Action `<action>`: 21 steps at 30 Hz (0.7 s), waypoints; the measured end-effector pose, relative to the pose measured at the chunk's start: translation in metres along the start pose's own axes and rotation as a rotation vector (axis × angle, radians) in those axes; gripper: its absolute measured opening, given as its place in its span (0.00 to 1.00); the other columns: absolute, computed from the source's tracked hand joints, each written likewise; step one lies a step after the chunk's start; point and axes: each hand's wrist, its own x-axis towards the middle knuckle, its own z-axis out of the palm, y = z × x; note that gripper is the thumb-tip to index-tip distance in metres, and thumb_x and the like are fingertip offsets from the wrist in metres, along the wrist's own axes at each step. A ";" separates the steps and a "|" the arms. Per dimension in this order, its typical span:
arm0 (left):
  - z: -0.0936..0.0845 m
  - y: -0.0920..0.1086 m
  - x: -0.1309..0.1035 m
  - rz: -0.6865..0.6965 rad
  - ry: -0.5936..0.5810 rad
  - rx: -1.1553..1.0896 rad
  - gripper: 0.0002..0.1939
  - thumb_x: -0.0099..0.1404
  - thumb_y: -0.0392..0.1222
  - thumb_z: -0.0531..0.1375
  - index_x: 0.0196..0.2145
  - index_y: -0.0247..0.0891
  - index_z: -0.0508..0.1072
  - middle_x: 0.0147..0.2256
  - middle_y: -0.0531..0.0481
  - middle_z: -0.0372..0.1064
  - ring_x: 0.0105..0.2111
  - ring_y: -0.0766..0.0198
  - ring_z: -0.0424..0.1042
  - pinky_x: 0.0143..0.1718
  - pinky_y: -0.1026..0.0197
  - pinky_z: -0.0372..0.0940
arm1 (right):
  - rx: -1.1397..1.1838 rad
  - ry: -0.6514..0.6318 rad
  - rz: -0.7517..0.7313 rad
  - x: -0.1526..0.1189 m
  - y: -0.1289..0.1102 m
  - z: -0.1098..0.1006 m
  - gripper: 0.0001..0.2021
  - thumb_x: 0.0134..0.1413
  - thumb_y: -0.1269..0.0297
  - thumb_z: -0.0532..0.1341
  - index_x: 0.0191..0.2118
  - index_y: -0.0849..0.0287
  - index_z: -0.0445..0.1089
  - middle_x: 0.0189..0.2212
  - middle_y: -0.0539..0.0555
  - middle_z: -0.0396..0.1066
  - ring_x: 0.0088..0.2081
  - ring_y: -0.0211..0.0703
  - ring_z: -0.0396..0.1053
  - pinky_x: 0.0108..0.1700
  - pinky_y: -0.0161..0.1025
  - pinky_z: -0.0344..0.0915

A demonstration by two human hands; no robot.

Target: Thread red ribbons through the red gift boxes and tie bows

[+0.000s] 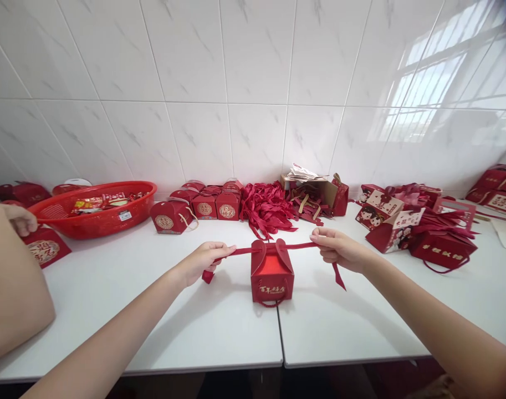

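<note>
A small red gift box [272, 277] with gold lettering and a cord handle stands upright on the white table in front of me. A dark red ribbon [299, 245] passes through the flaps at its top and stretches out to both sides. My left hand [205, 260] pinches the ribbon left of the box, its loose end hanging below the fingers. On the other side my right hand [336, 247] grips the ribbon between thumb and fingers, with a tail dangling beneath. Neither hand touches the box itself.
A red plastic basket [98, 221] of wrapped packets is at left, beside a co-worker's hand [22, 219]. Red boxes [169, 216], a ribbon heap [267, 208] and an open carton [327, 194] line the wall. More decorated boxes [439, 244] stand right. A seam [281, 327] splits the tabletop.
</note>
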 end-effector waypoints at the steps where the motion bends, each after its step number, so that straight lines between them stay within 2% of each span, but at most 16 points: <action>1: 0.000 -0.002 -0.002 -0.002 -0.016 0.011 0.22 0.50 0.57 0.65 0.20 0.37 0.62 0.18 0.61 0.43 0.17 0.74 0.40 0.19 0.66 0.35 | -0.068 0.022 0.015 -0.002 0.002 -0.003 0.19 0.46 0.48 0.64 0.30 0.56 0.56 0.18 0.39 0.38 0.19 0.29 0.34 0.22 0.33 0.33; 4: 0.002 -0.002 -0.007 0.018 -0.012 0.033 0.20 0.49 0.56 0.65 0.21 0.36 0.65 0.18 0.60 0.46 0.16 0.75 0.40 0.19 0.66 0.36 | -0.373 0.090 0.021 -0.007 0.007 -0.006 0.21 0.46 0.43 0.61 0.28 0.58 0.63 0.18 0.42 0.43 0.20 0.31 0.39 0.22 0.34 0.37; 7: 0.004 0.003 -0.011 0.056 0.017 0.018 0.20 0.49 0.55 0.65 0.20 0.37 0.64 0.18 0.59 0.50 0.17 0.74 0.43 0.18 0.67 0.38 | -0.612 0.135 -0.023 -0.009 0.004 -0.006 0.23 0.45 0.41 0.60 0.26 0.60 0.68 0.18 0.45 0.49 0.22 0.32 0.44 0.23 0.34 0.40; 10: 0.002 0.012 -0.014 0.083 0.045 -0.001 0.20 0.51 0.55 0.64 0.21 0.37 0.63 0.18 0.58 0.50 0.17 0.73 0.45 0.19 0.67 0.39 | -0.629 0.172 -0.070 -0.011 -0.004 -0.009 0.21 0.43 0.43 0.62 0.27 0.60 0.69 0.19 0.46 0.55 0.22 0.33 0.47 0.22 0.34 0.43; 14: 0.002 0.017 -0.015 0.090 0.102 0.091 0.19 0.51 0.57 0.63 0.21 0.38 0.65 0.18 0.60 0.46 0.17 0.72 0.43 0.19 0.66 0.38 | -0.607 0.254 -0.119 -0.012 -0.011 -0.013 0.22 0.46 0.44 0.61 0.21 0.60 0.63 0.18 0.46 0.53 0.21 0.32 0.47 0.22 0.34 0.43; 16: 0.006 0.012 -0.013 0.118 0.123 0.222 0.19 0.49 0.57 0.64 0.21 0.37 0.67 0.18 0.58 0.50 0.18 0.71 0.47 0.20 0.67 0.41 | -0.652 0.282 -0.115 -0.012 -0.004 -0.012 0.23 0.46 0.43 0.60 0.20 0.60 0.62 0.17 0.46 0.54 0.20 0.32 0.47 0.21 0.34 0.44; 18: 0.012 0.000 -0.009 0.121 0.090 0.326 0.20 0.49 0.58 0.63 0.20 0.37 0.67 0.19 0.56 0.55 0.20 0.69 0.52 0.21 0.67 0.45 | -0.735 0.263 -0.108 -0.010 0.010 -0.008 0.22 0.47 0.43 0.59 0.20 0.59 0.64 0.16 0.47 0.55 0.20 0.33 0.48 0.22 0.35 0.47; 20: 0.018 -0.014 -0.004 0.096 0.041 0.362 0.21 0.50 0.60 0.61 0.21 0.37 0.67 0.20 0.55 0.57 0.20 0.67 0.55 0.21 0.66 0.47 | -0.834 0.230 -0.114 -0.009 0.029 -0.003 0.22 0.50 0.44 0.57 0.20 0.59 0.65 0.16 0.48 0.56 0.20 0.35 0.51 0.23 0.36 0.51; 21: 0.021 -0.021 -0.003 0.093 0.055 0.364 0.21 0.51 0.60 0.60 0.24 0.38 0.67 0.21 0.55 0.58 0.21 0.66 0.57 0.22 0.66 0.49 | -0.880 0.232 -0.133 -0.010 0.038 0.000 0.21 0.52 0.46 0.55 0.20 0.58 0.65 0.17 0.49 0.58 0.21 0.37 0.53 0.25 0.37 0.53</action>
